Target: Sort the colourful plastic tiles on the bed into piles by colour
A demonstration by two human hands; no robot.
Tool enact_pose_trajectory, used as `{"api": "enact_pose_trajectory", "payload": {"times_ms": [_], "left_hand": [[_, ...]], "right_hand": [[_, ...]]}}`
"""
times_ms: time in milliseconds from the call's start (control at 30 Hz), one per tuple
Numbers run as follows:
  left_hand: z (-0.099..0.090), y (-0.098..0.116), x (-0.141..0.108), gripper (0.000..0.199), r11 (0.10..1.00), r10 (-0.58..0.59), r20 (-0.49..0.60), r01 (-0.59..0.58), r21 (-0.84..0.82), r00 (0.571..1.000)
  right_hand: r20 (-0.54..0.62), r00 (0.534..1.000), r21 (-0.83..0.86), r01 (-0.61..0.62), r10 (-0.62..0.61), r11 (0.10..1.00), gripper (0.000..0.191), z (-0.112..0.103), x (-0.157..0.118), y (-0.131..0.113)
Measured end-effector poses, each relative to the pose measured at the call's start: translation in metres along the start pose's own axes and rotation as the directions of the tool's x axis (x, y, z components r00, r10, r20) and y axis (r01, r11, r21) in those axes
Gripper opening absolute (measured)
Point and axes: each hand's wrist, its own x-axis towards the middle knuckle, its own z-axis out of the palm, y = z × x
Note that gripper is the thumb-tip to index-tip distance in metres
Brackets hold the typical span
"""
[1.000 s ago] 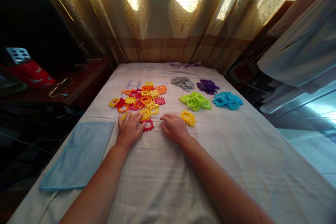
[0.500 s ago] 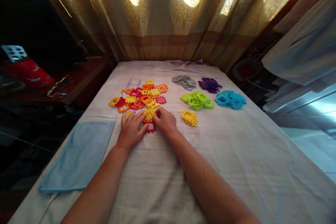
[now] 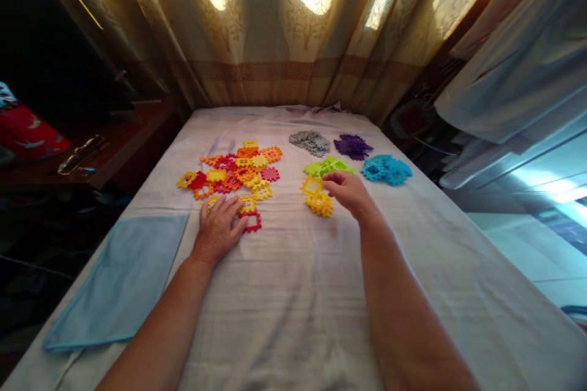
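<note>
One yellow piece (image 3: 312, 181) seems pinched in our right grip (image 3: 324, 182); we should lay it flat on the yellow pile (image 3: 319, 203).

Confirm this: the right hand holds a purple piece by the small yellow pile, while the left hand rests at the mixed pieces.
Wrong on colour: the head view shows the right hand holding a yellow piece, not purple, by the small yellow pile. The left hand rests at the mixed pieces.

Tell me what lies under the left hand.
Parts of yellow pieces show around the front of the left hand, and a red frame shows on its thumb side. Whatever the palm covers cannot be seen.
</note>
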Motion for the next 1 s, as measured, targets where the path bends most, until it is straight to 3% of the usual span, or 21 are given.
{"api": "enact_pose_trajectory", "payload": {"times_ms": [133,233,333,433,600,733,867,1000], "left_hand": [[0.0,-0.001,0.001,0.039,1.0,0.01,0.002,-0.01,0.002,1.0],[-0.001,-0.001,0.001,0.039,1.0,0.013,0.014,-0.013,0.007,1.0],[-0.002,-0.001,0.001,0.04,1.0,0.014,0.032,-0.015,0.005,0.999],[-0.003,0.0,0.001,0.041,1.0,0.02,0.049,-0.02,-0.004,0.999],[-0.005,0.003,0.001,0.042,0.999,0.036,0.077,-0.035,-0.017,0.996],[-0.007,0.005,0.001,0.047,0.998,0.063,0.122,-0.059,-0.036,0.991],[-0.008,0.005,0.001,0.049,0.992,0.113,0.16,-0.104,-0.067,0.981],[-0.006,0.005,0.001,0.05,0.985,0.157,0.173,-0.142,-0.1,0.972]], "right_hand": [[0.082,0.97,0.043,-0.234,0.23,0.971,0.011,-0.032,-0.002,0.024],[0.096,0.954,0.024,-0.289,0.286,0.957,0.011,-0.036,-0.001,0.035],[0.081,0.959,-0.044,-0.267,0.27,0.963,0.012,-0.032,0.003,0.043],[0.041,0.973,-0.224,-0.212,0.226,0.951,0.014,-0.03,0.007,0.047],[-0.065,0.995,-0.552,-0.095,0.071,0.829,0.017,-0.027,0.008,0.038],[-0.03,0.998,-0.608,0.024,-0.053,0.794,0.025,-0.003,-0.003,0.009],[0.196,0.966,-0.548,0.25,-0.167,0.798,0.026,0.047,-0.027,-0.023],[0.338,0.924,-0.55,0.35,-0.181,0.758,0.031,0.093,-0.051,-0.036]]}}
